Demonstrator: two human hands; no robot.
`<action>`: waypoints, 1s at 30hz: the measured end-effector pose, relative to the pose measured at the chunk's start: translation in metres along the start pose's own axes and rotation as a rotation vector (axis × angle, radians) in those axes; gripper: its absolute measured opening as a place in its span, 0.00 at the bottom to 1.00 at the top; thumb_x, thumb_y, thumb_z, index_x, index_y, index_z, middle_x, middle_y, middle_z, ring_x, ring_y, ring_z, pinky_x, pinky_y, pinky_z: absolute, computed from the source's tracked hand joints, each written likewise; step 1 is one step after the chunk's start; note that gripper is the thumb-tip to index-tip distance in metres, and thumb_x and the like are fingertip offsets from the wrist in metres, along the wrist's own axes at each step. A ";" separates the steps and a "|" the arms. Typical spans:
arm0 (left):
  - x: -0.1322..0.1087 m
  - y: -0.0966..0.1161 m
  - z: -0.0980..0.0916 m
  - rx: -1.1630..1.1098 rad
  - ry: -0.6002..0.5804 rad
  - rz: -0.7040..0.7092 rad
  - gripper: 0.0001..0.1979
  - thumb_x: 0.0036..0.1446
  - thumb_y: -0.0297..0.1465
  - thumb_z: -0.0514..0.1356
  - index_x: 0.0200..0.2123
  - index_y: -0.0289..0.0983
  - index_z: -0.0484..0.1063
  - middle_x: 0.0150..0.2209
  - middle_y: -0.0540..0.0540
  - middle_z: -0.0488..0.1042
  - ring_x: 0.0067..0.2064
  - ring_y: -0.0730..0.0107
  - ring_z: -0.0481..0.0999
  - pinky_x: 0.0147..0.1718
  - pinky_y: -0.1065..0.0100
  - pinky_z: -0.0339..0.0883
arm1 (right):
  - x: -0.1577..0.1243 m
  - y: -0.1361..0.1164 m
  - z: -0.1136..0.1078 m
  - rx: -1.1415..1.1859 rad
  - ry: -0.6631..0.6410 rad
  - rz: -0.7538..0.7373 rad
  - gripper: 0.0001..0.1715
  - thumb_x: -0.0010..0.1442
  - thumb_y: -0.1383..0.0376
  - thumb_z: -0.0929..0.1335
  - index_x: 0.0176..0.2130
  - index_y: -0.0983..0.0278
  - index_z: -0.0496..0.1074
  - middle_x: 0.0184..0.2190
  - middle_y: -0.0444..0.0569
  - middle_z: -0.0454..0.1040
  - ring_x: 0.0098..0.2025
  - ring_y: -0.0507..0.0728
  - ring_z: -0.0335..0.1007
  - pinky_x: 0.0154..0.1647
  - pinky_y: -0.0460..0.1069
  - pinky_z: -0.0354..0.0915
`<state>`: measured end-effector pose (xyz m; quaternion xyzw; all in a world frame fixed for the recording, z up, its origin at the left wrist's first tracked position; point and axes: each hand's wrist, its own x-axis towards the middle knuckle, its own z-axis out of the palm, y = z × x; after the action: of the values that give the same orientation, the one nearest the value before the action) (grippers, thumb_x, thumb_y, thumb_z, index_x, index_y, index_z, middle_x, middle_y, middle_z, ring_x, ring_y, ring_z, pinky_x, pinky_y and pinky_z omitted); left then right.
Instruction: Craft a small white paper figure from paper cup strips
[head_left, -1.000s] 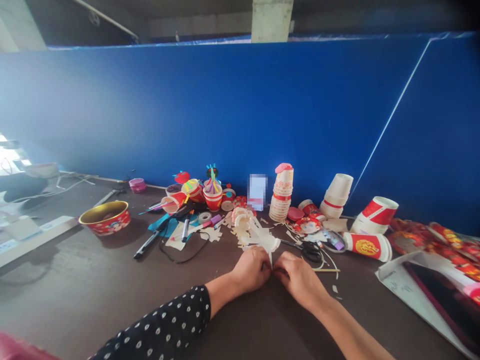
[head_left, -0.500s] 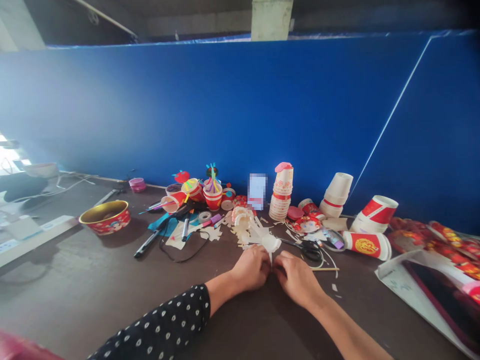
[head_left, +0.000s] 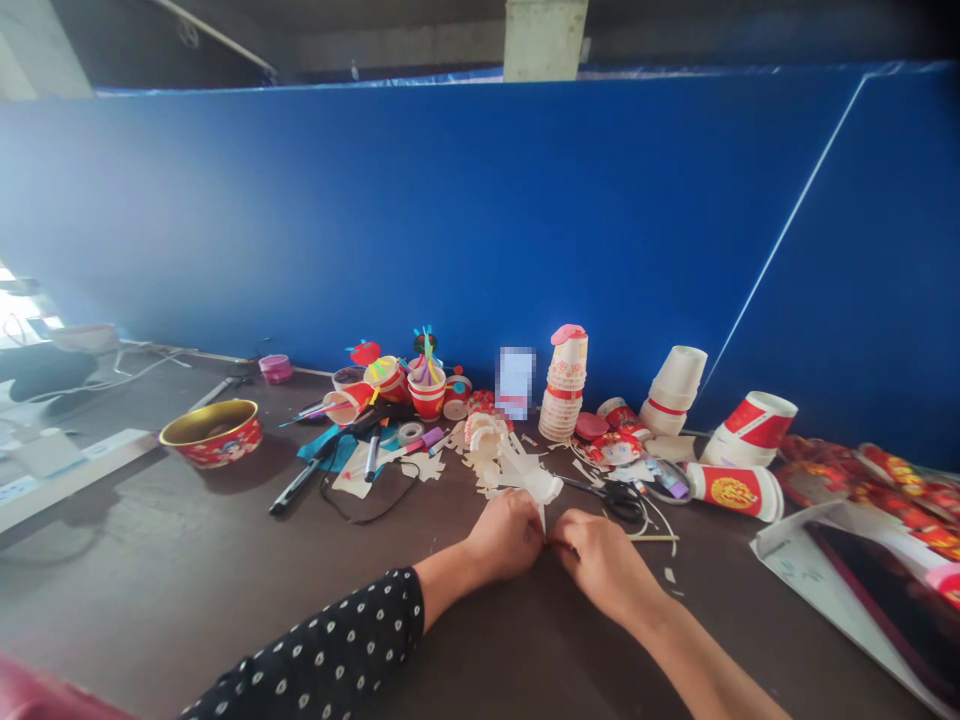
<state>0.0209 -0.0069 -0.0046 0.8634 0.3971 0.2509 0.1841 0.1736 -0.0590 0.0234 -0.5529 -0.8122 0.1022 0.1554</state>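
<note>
A white cut paper piece [head_left: 541, 486], with a rounded part and narrow strips, is held low over the brown table in front of me. My left hand [head_left: 507, 535] is closed on its left side, fingertips curled around a strip that points toward me. My right hand [head_left: 596, 550] is pinched at the lower end of that same strip, just right of the left hand. The fingers hide part of the strip. Just beyond lie white paper scraps [head_left: 487, 450]. Black-handled scissors [head_left: 622, 502] rest right of the paper piece.
A stack of paper cups [head_left: 564, 395] stands behind the hands. More red and white cups [head_left: 735, 492] are on the right, near a tablet [head_left: 885, 600]. A gold-lined bowl [head_left: 214, 440], a black marker [head_left: 300, 480] and decorated cups [head_left: 427, 400] are left. A blue partition [head_left: 450, 220] closes the back.
My right hand has shifted slightly down and right, its fingers a little farther from the left hand. The left hand has barely moved; the paper piece stays in place.
</note>
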 end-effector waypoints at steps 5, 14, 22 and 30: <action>0.000 -0.003 0.001 -0.010 0.012 0.038 0.06 0.44 0.22 0.55 0.22 0.34 0.72 0.29 0.44 0.74 0.35 0.65 0.72 0.40 0.67 0.65 | -0.002 -0.006 -0.005 -0.132 -0.057 0.025 0.15 0.56 0.71 0.60 0.33 0.62 0.75 0.32 0.48 0.74 0.34 0.53 0.69 0.32 0.44 0.56; 0.000 -0.002 0.001 -0.037 0.016 0.066 0.07 0.43 0.20 0.55 0.21 0.34 0.71 0.29 0.44 0.75 0.35 0.65 0.72 0.41 0.66 0.65 | -0.001 -0.010 -0.001 -0.309 -0.072 -0.042 0.18 0.59 0.71 0.58 0.33 0.63 0.75 0.32 0.51 0.73 0.35 0.55 0.69 0.32 0.46 0.56; 0.000 -0.005 -0.004 -0.084 -0.020 0.101 0.06 0.42 0.19 0.59 0.23 0.35 0.72 0.28 0.48 0.74 0.34 0.67 0.72 0.40 0.67 0.64 | 0.000 -0.010 -0.003 -0.233 -0.076 0.001 0.16 0.58 0.70 0.60 0.34 0.62 0.75 0.32 0.49 0.74 0.34 0.54 0.69 0.31 0.45 0.56; -0.001 -0.003 -0.009 -0.028 -0.047 0.141 0.05 0.43 0.20 0.61 0.23 0.34 0.73 0.32 0.47 0.75 0.36 0.68 0.72 0.42 0.68 0.64 | 0.001 -0.011 -0.003 -0.219 -0.069 0.007 0.15 0.58 0.69 0.59 0.34 0.62 0.75 0.33 0.50 0.74 0.36 0.55 0.69 0.32 0.45 0.56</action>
<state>0.0136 -0.0052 0.0009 0.8922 0.3272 0.2485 0.1874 0.1652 -0.0622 0.0301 -0.5656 -0.8214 0.0323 0.0658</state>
